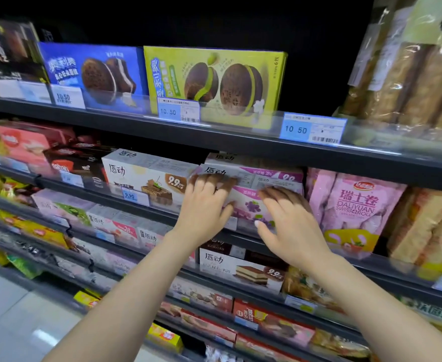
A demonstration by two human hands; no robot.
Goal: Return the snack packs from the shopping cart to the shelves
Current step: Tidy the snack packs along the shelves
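While both forearms reach up from the bottom of the view, the left hand (206, 202) and the right hand (290, 226) lie against the front of a purple-and-white snack box (251, 202) on the second shelf (240, 232) from the top. The left hand's fingers are spread and nearly straight, with the fingertips on the box's upper left corner. The right hand is likewise flat and relaxed, fingers on the face of the box and thumb low over the printed berries. Neither hand curls round the pack; both seem to press it.

My reading is that this is the seating step: the pack is already on its shelf, under another box of the same brand, and is being pushed back and squared. The next move likely calls for an even push from both palms so the box slides straight, level with the brown-printed box (147, 178) just to its left and clear of the pink Swiss-roll bag (355, 210) just to its right, then a release. The shopping cart is not in view.

Beyond the hands, dark shelves with clear front rails carry blue price tags (311, 129). On the top tier stand a blue sandwich-cake box (94, 74) and a green one (214, 82), with a dark gap beside them and wrapped bread (418, 82) at far right. Lower shelves hold more boxes, and pale floor tiles (19, 322) show at lower left.
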